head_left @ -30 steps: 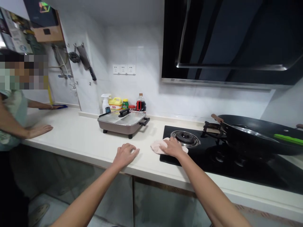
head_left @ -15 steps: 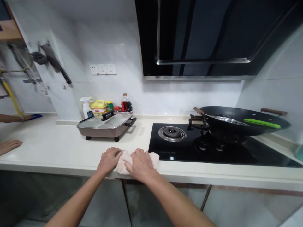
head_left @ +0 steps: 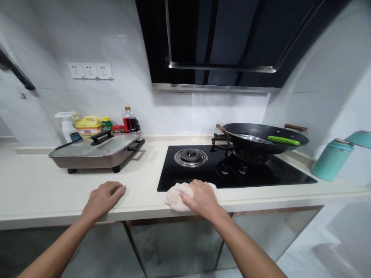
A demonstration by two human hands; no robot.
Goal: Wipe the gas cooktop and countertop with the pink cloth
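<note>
My right hand (head_left: 203, 197) presses a pale pink cloth (head_left: 177, 197) down, its fingers gripping the bunched fabric. The cloth lies at the front edge of the white counter (head_left: 142, 197), against the front rim of the black gas hob (head_left: 174, 173). Off to the left, my left hand (head_left: 102, 197) rests on the counter, palm down, with nothing in it. Its fingers are stretched forward and slightly bent, in front of the lidded electric pan (head_left: 95, 160).
A black wok (head_left: 261, 148) with a green-handled utensil (head_left: 282, 140) sits on the hob's right side. Bottles and a spray bottle (head_left: 68, 125) stand behind the pan. A teal flask (head_left: 332, 160) is at the far right, and the range hood (head_left: 214, 42) hangs above.
The view has swung right, bringing in the teal flask and losing the other person's hands. My right hand has slid the cloth rightward along the hob's front, while my left hand has come away from it.
</note>
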